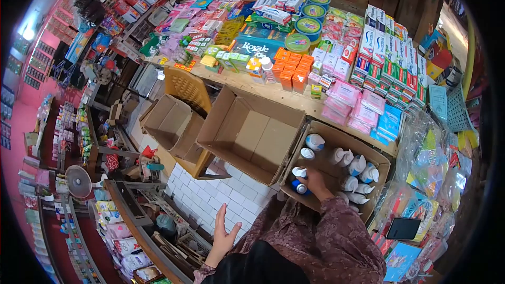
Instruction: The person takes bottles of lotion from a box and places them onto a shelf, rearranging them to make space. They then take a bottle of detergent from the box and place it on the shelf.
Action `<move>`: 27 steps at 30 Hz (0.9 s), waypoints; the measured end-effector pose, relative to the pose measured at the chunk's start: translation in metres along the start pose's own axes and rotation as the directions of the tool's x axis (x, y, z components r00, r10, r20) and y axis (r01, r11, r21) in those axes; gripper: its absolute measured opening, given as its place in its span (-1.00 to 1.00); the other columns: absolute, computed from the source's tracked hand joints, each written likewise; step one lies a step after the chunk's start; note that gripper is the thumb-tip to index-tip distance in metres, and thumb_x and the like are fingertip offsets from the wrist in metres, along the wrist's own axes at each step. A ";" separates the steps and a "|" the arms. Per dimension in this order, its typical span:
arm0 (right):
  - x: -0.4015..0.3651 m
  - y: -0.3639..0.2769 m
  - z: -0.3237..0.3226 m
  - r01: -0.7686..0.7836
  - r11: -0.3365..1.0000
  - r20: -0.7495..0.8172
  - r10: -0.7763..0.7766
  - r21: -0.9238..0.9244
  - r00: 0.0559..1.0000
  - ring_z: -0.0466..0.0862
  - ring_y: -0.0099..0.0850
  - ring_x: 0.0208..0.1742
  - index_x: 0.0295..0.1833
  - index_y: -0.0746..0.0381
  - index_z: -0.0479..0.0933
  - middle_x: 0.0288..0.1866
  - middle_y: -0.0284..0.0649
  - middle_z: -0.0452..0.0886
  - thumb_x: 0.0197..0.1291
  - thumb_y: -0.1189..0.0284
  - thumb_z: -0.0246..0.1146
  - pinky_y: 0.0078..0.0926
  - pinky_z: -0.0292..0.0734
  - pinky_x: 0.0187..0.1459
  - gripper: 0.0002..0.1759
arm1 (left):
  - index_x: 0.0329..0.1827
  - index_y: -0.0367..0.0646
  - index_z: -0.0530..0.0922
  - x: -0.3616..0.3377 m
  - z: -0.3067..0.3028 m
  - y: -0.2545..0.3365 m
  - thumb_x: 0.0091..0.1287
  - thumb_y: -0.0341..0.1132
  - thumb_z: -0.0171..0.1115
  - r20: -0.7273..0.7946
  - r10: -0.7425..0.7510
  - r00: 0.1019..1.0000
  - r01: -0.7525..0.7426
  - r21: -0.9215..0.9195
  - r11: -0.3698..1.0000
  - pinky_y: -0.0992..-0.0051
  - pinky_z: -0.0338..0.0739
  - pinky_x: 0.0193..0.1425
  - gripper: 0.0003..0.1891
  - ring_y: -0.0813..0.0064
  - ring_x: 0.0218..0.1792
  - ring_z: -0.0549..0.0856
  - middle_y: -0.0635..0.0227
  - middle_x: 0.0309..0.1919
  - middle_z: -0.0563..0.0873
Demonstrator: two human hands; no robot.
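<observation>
My right hand (315,183) reaches into a cardboard box (383,158) of several white bottles. Its fingers are wrapped round a white bottle with a blue label (299,172) near the box's left side. Other white bottles (357,165) stand or lean at the right of the same box, and one (315,142) is near its top left corner. My left hand (225,233) is held over the white tiled floor, fingers apart and holding nothing. To the left of the bottle box is a large empty cardboard box (255,134).
A smaller open box (171,121) rests on a yellow chair (187,92). Behind, a wooden table (236,80) bears stacked toothpaste boxes (392,58), pink packs (344,94) and tubs (308,27). A dark phone (403,229) lies at right; a fan (78,181) stands left.
</observation>
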State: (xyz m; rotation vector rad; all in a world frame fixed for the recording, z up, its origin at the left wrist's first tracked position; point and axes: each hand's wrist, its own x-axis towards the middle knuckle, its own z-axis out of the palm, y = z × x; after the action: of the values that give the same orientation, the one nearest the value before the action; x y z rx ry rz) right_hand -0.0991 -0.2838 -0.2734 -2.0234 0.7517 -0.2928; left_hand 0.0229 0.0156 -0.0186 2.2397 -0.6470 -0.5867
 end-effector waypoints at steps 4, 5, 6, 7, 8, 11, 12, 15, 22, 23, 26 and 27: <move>-0.023 -0.074 -0.063 0.239 0.971 -0.176 -0.240 -0.027 0.955 0.63 -0.15 -0.08 -0.08 0.20 0.55 -0.09 -0.14 0.62 -0.09 0.28 0.44 -0.30 0.55 -0.06 -0.57 | 0.45 -0.23 0.12 0.011 0.003 0.016 0.17 -0.32 0.35 0.047 0.101 0.994 -0.103 0.052 0.993 0.24 0.18 0.41 -0.20 0.04 0.37 0.28 -0.03 0.35 0.29; -0.026 -0.099 -0.083 0.357 0.933 -0.187 -0.359 -0.048 0.914 0.63 -0.16 -0.10 -0.10 0.20 0.55 -0.12 -0.16 0.63 -0.14 0.31 0.46 -0.30 0.55 -0.08 -0.55 | 0.45 -0.23 0.12 0.017 0.006 0.025 0.16 -0.32 0.36 0.075 0.171 0.982 -0.176 0.073 0.982 0.24 0.18 0.41 -0.19 0.03 0.38 0.28 -0.03 0.36 0.27; -0.028 -0.133 -0.107 0.443 0.895 -0.177 -0.443 -0.045 0.879 0.63 -0.13 -0.12 -0.13 0.22 0.52 -0.14 -0.15 0.62 -0.24 0.33 0.50 -0.29 0.56 -0.11 -0.51 | 0.45 -0.23 0.11 0.022 0.009 0.035 0.15 -0.32 0.37 0.106 0.242 0.964 -0.252 0.091 0.963 0.23 0.18 0.41 -0.18 0.02 0.38 0.27 -0.04 0.37 0.26; -0.030 -0.152 -0.118 0.539 0.841 -0.174 -0.538 -0.046 0.825 0.64 -0.13 -0.15 -0.14 0.24 0.51 -0.14 -0.15 0.63 -0.28 0.30 0.52 -0.30 0.57 -0.14 -0.47 | 0.46 -0.22 0.08 0.028 0.013 0.048 0.06 -0.27 0.46 0.160 0.267 0.950 -0.284 0.100 0.953 0.21 0.17 0.42 -0.07 0.00 0.39 0.25 -0.04 0.39 0.22; -0.031 -0.161 -0.123 0.605 0.796 -0.167 -0.601 -0.034 0.781 0.65 -0.15 -0.18 -0.14 0.24 0.51 -0.15 -0.18 0.64 -0.30 0.25 0.53 -0.32 0.58 -0.18 -0.44 | 0.46 -0.21 0.07 0.034 0.018 0.061 0.03 -0.25 0.48 0.191 0.307 0.932 -0.327 0.083 0.941 0.20 0.17 0.42 -0.04 0.00 0.40 0.24 -0.05 0.40 0.22; -0.035 -0.221 -0.144 0.689 0.694 -0.160 -0.671 0.210 0.724 0.66 -0.25 -0.21 0.01 0.23 0.55 -0.17 -0.24 0.65 -0.27 0.24 0.55 -0.37 0.58 -0.20 -0.36 | 0.48 -0.19 0.03 0.049 0.028 0.083 -0.09 -0.16 0.56 0.275 0.424 0.863 -0.447 0.023 0.894 0.18 0.11 0.44 0.10 0.00 0.42 0.19 -0.05 0.43 0.16; -0.034 -0.231 -0.140 0.727 0.602 -0.208 -0.705 0.330 0.678 0.65 -0.25 -0.18 0.04 0.25 0.55 -0.15 -0.21 0.64 -0.24 0.26 0.55 -0.40 0.56 -0.16 -0.35 | 0.41 -0.22 0.16 0.052 0.033 0.085 -0.10 -0.23 0.58 0.207 0.467 0.860 -0.466 -0.055 0.883 0.21 0.27 0.36 0.00 0.06 0.36 0.34 -0.05 0.36 0.30; -0.035 -0.233 -0.128 0.428 0.682 0.053 -0.563 0.594 0.825 0.63 -0.33 -0.06 0.07 0.29 0.53 -0.03 -0.18 0.62 -0.16 0.29 0.55 -0.45 0.50 -0.03 -0.37 | 0.15 -0.29 0.38 0.047 0.026 0.056 -0.09 -0.35 0.59 0.218 0.295 0.930 -0.239 -0.250 0.938 0.40 0.51 0.09 -0.28 0.32 0.03 0.62 0.09 0.05 0.60; 0.026 -0.046 -0.050 -0.085 0.778 -0.271 0.316 0.623 0.909 0.59 -0.53 -0.10 0.15 0.23 0.47 -0.02 -0.26 0.60 0.14 0.47 0.31 -0.56 0.51 -0.07 -0.58 | 0.01 -0.30 0.40 0.000 0.020 0.013 -0.04 -0.42 0.55 0.014 -0.079 0.997 0.078 -0.394 0.916 0.54 0.56 -0.13 -0.42 0.54 -0.19 0.66 0.26 -0.20 0.65; 0.030 -0.020 -0.045 -0.180 0.862 -0.305 0.352 0.474 0.885 0.61 -0.44 -0.08 0.17 0.20 0.45 0.03 -0.20 0.59 0.10 0.41 0.36 -0.49 0.51 -0.02 -0.51 | 0.02 -0.30 0.39 -0.007 0.018 0.006 -0.04 -0.42 0.55 -0.020 -0.115 0.993 0.097 -0.411 0.907 0.54 0.56 -0.13 -0.41 0.53 -0.19 0.66 0.27 -0.21 0.65; 0.038 0.008 -0.038 -0.141 0.990 -0.335 0.138 0.016 0.932 0.53 -0.07 0.11 0.17 0.17 0.44 0.09 -0.04 0.54 -0.05 0.39 0.40 -0.24 0.46 0.10 -0.41 | 0.03 -0.29 0.37 -0.026 0.006 -0.001 -0.03 -0.42 0.55 -0.104 -0.204 0.974 0.138 -0.444 0.885 0.53 0.55 -0.10 -0.40 0.53 -0.17 0.65 0.30 -0.20 0.63; 0.043 0.010 -0.031 -0.144 0.989 -0.292 0.132 -0.020 0.947 0.52 -0.05 0.11 0.17 0.14 0.43 0.08 -0.05 0.53 -0.05 0.40 0.39 -0.22 0.45 0.09 -0.42 | 0.03 -0.29 0.37 -0.031 0.003 -0.001 -0.03 -0.42 0.55 -0.129 -0.226 0.966 0.145 -0.453 0.880 0.53 0.55 -0.08 -0.40 0.53 -0.16 0.64 0.31 -0.20 0.62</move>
State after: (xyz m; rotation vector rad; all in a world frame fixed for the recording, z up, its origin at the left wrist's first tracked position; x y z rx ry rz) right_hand -0.0845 -0.3352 -0.2687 -1.9770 1.0845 -0.5038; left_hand -0.0022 0.0334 -0.0148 1.9028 -0.1786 -0.5534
